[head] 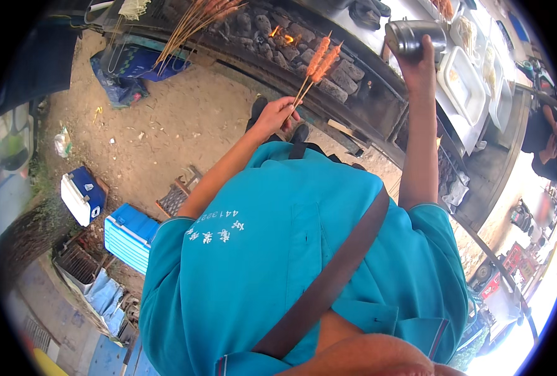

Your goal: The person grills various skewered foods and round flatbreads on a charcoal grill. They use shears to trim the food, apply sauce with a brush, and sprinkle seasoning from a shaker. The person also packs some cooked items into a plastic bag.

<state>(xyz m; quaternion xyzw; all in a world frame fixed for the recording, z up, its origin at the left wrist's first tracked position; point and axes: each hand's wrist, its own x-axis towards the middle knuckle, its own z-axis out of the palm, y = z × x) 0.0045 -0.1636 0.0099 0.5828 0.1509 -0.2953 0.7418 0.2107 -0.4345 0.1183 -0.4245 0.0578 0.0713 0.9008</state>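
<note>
My left hand (278, 115) pinches the bare ends of two bamboo skewers (302, 91), which point away from me. Threaded on their upper parts are reddish-orange scored sausages (324, 61), seen over the bed of a long charcoal grill (381, 123). Grey charcoal lumps (346, 75) fill the grill, and small flames (282, 35) burn among them beyond the sausages. Raised off to the right, my right hand (417, 66) grips a shiny metal canister (412, 36) that lies sideways in the fingers. What the canister contains is hidden.
More sausage skewers (184, 30) lie across the grill's left part, their sticks overhanging its front. White plastic trays (464, 89) stand on a table at the right. Behind my left side are a blue-and-white cooler (83, 195) and a blue crate (130, 235). Another person (543, 141) is at far right.
</note>
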